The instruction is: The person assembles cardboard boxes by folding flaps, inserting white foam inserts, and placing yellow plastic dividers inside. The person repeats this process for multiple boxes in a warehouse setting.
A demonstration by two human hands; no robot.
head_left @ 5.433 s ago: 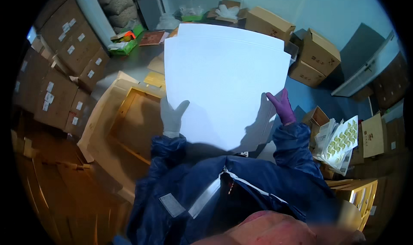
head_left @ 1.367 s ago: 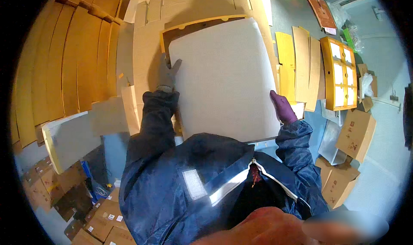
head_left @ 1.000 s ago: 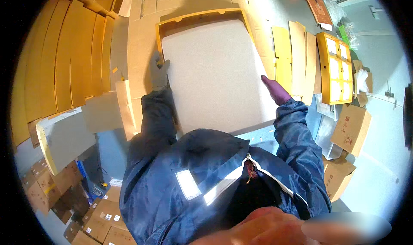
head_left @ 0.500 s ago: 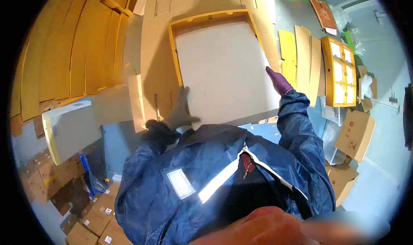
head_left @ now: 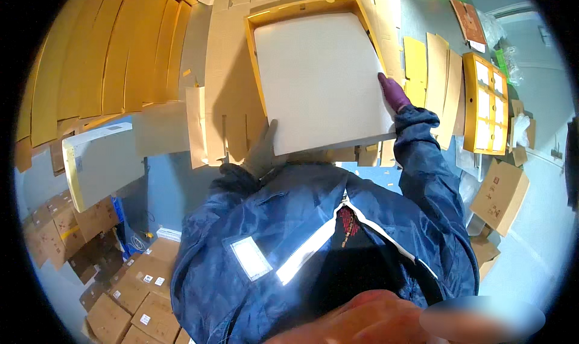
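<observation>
A person in a dark blue work jacket with a reflective strip holds a large white foam board (head_left: 322, 81) flat over a shallow yellow cardboard tray (head_left: 256, 57), the board lying inside the tray's yellow rim. The left hands' grey glove (head_left: 262, 154) grips the board's near left corner from beneath, thumb up along its edge; the right hand (head_left: 393, 92), gloved in purple, presses against the board's right edge, fingers closed on it. The tray rests on flattened brown cardboard sheets (head_left: 220, 90). To the left, a second white board in a yellow tray (head_left: 102, 163) stands tilted below a fan of curved brown cardboard (head_left: 90, 54). At right lies a yellow divider tray (head_left: 485, 102) with white compartments; brown cartons bearing small white labels (head_left: 145, 296) crowd the lower left floor.
</observation>
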